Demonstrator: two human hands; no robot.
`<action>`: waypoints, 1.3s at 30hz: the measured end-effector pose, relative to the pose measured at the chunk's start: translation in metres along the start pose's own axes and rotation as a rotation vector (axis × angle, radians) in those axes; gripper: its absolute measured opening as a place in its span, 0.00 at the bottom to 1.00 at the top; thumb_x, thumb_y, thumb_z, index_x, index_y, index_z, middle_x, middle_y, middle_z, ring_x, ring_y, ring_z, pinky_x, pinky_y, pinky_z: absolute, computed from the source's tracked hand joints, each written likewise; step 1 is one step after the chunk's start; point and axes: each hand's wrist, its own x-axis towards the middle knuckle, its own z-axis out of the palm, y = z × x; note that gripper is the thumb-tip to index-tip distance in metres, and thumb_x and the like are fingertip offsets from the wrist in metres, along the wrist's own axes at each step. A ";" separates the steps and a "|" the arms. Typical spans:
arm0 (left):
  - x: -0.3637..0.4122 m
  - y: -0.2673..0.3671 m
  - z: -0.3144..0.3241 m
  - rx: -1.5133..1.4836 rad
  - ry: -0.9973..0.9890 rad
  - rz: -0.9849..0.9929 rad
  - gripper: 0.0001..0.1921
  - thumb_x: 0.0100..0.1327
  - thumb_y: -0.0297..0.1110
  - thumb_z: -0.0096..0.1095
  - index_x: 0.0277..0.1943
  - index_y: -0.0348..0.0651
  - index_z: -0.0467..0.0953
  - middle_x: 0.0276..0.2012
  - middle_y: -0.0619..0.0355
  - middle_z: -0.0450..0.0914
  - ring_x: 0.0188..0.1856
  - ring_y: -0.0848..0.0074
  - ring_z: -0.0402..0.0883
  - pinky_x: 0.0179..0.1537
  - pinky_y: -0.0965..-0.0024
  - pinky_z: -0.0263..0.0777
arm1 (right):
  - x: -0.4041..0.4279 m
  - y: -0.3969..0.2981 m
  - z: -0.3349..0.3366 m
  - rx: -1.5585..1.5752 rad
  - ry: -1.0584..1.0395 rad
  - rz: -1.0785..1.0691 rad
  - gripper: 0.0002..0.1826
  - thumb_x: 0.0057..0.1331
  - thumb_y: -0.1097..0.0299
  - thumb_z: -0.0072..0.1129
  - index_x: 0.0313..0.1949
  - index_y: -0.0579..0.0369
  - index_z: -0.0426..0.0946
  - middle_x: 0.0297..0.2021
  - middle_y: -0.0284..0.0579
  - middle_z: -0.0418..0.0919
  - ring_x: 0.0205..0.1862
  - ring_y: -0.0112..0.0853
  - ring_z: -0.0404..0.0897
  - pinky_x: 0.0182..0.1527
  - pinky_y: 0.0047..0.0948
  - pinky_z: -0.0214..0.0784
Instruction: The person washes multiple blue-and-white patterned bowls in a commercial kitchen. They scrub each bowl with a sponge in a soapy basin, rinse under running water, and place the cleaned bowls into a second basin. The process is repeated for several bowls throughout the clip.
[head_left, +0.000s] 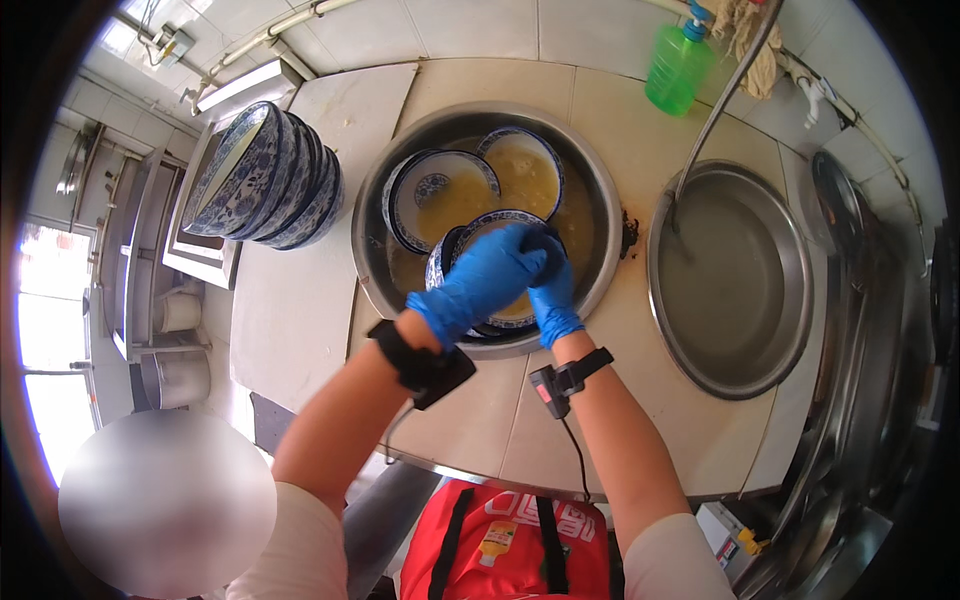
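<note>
Both my hands, in blue rubber gloves, meet above a blue-and-white bowl (495, 223) at the near side of a steel basin (363, 255). My left hand (499, 270) lies across the bowl, and my right hand (553, 289) is beside it at the bowl's right edge. Something dark shows between the fingers; what it is and which hand holds it cannot be told. Two more patterned bowls, one at the left (442, 195) and one at the back (523, 169), sit in the basin with cloudy yellowish liquid in them. The basin holds murky liquid too.
A tilted stack of blue-and-white bowls (262, 180) stands at the left. On the right is a second steel basin (724, 277) of greyish water with a hose (716, 112) running into it. A green pump bottle (677, 71) stands by the tiled wall.
</note>
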 end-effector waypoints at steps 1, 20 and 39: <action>0.004 -0.013 0.014 -0.133 -0.014 -0.017 0.16 0.63 0.36 0.55 0.48 0.35 0.76 0.42 0.40 0.80 0.45 0.53 0.80 0.50 0.60 0.71 | 0.003 0.015 -0.007 -0.030 -0.017 -0.085 0.19 0.64 0.63 0.56 0.52 0.60 0.73 0.48 0.50 0.79 0.48 0.38 0.78 0.53 0.31 0.68; 0.033 -0.195 0.062 -0.941 0.572 -0.368 0.21 0.68 0.40 0.53 0.57 0.32 0.71 0.51 0.49 0.77 0.51 0.65 0.76 0.56 0.66 0.67 | 0.038 0.039 0.047 -0.812 -0.829 -0.031 0.17 0.56 0.55 0.57 0.39 0.49 0.82 0.41 0.54 0.81 0.44 0.51 0.79 0.49 0.42 0.71; 0.010 -0.190 0.051 1.148 -0.075 0.246 0.30 0.58 0.37 0.60 0.62 0.34 0.66 0.64 0.45 0.65 0.69 0.53 0.58 0.68 0.43 0.47 | 0.023 0.039 0.033 -0.746 -0.767 0.158 0.18 0.57 0.67 0.58 0.48 0.52 0.78 0.46 0.56 0.79 0.48 0.51 0.78 0.51 0.43 0.71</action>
